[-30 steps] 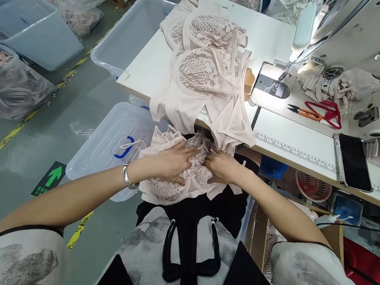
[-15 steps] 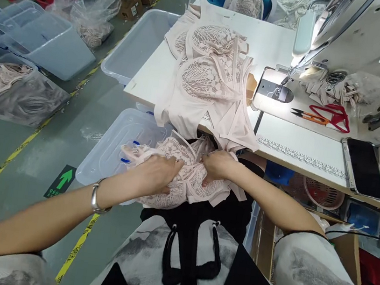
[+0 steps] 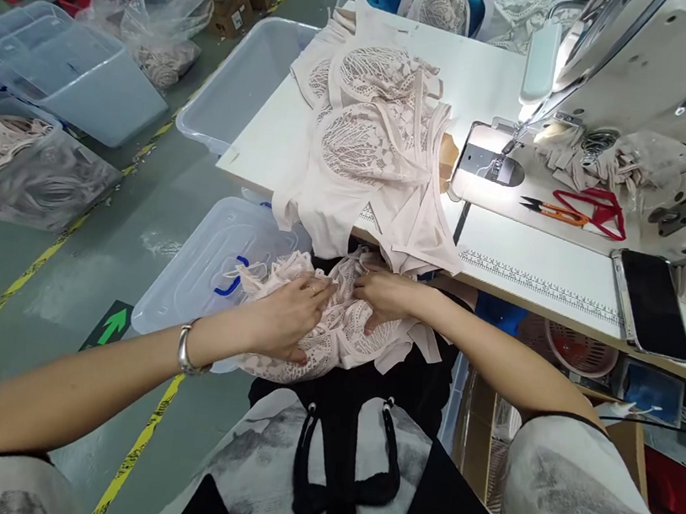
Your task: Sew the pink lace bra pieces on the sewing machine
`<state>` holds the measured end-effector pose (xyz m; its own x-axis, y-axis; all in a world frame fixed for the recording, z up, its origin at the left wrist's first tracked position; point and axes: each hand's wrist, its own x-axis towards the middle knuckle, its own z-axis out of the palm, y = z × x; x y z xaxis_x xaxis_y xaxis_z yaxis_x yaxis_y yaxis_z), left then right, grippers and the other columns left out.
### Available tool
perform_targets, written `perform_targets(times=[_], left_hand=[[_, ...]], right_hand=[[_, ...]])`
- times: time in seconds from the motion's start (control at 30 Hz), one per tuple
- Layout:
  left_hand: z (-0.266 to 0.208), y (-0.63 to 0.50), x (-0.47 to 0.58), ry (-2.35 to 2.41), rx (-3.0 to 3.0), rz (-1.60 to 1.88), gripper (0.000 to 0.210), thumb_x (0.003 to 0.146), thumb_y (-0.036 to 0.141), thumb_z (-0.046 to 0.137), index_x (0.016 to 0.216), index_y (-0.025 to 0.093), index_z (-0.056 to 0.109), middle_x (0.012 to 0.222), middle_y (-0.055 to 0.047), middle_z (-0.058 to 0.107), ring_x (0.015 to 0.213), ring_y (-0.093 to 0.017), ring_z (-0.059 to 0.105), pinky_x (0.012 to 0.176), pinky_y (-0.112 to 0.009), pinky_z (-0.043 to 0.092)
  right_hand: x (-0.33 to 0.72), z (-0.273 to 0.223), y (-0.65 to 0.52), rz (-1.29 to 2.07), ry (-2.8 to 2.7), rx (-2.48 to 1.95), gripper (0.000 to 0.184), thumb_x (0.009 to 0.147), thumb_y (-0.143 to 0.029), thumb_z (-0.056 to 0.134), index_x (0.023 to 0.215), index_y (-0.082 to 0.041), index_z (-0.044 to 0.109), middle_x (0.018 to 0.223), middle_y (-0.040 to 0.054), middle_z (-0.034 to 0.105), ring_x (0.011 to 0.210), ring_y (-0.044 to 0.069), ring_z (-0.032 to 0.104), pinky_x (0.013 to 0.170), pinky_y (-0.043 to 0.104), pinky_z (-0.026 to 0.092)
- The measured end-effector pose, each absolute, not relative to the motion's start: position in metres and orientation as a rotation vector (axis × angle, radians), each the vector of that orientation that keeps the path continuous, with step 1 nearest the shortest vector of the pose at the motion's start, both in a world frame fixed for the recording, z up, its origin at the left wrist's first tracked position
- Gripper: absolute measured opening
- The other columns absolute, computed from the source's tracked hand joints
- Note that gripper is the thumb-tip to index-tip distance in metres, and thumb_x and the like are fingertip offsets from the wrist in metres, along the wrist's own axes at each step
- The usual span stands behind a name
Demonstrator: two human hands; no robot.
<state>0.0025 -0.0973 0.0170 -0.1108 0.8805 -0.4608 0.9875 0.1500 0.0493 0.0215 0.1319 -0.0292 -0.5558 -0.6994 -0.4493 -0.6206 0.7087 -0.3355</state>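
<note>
A pale pink lace bra [image 3: 363,341] lies across my lap, below the table edge. On its left part my left hand [image 3: 284,314] holds the lace, thumb apart from the bent fingers. My right hand [image 3: 387,295] has its fingers curled over the upper edge of the right part, with the fingertips partly hidden in the fabric. More pale pink lace bras [image 3: 365,141] are piled on the table just beyond my hands, and their straps and bands hang over the front edge.
Right of the pile stands a sewing machine [image 3: 635,85] with its lamp lit. Orange-handled thread snips [image 3: 557,211] and a phone [image 3: 656,303] lie on the table [image 3: 546,264]. A clear plastic lid [image 3: 187,278] is at my left, and a clear bin [image 3: 241,77] stands beyond it.
My left hand has shifted slightly to the right over the bra, and the lace at its left has bunched, uncovering more of the lid's blue clip. My right hand has barely moved.
</note>
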Motion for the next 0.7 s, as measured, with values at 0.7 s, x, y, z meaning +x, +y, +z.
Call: perform_targets(times=[0.7], left_hand=[[0.043,-0.133,-0.024,1.983,1.473,-0.519,0.026,0.076,0.037,0.085,0.088,0.018,0.073,0.084,-0.007,0.071,0.080,-0.025,0.064,0.078,-0.038,0.047]], right_hand=[[0.015,0.009,0.095,-0.124,2.289,-0.970,0.071,0.079,-0.075,0.068,0.100,-0.008,0.076,0.098,0.0161,0.072,0.090,0.030,0.067,0.080,0.037,0.046]])
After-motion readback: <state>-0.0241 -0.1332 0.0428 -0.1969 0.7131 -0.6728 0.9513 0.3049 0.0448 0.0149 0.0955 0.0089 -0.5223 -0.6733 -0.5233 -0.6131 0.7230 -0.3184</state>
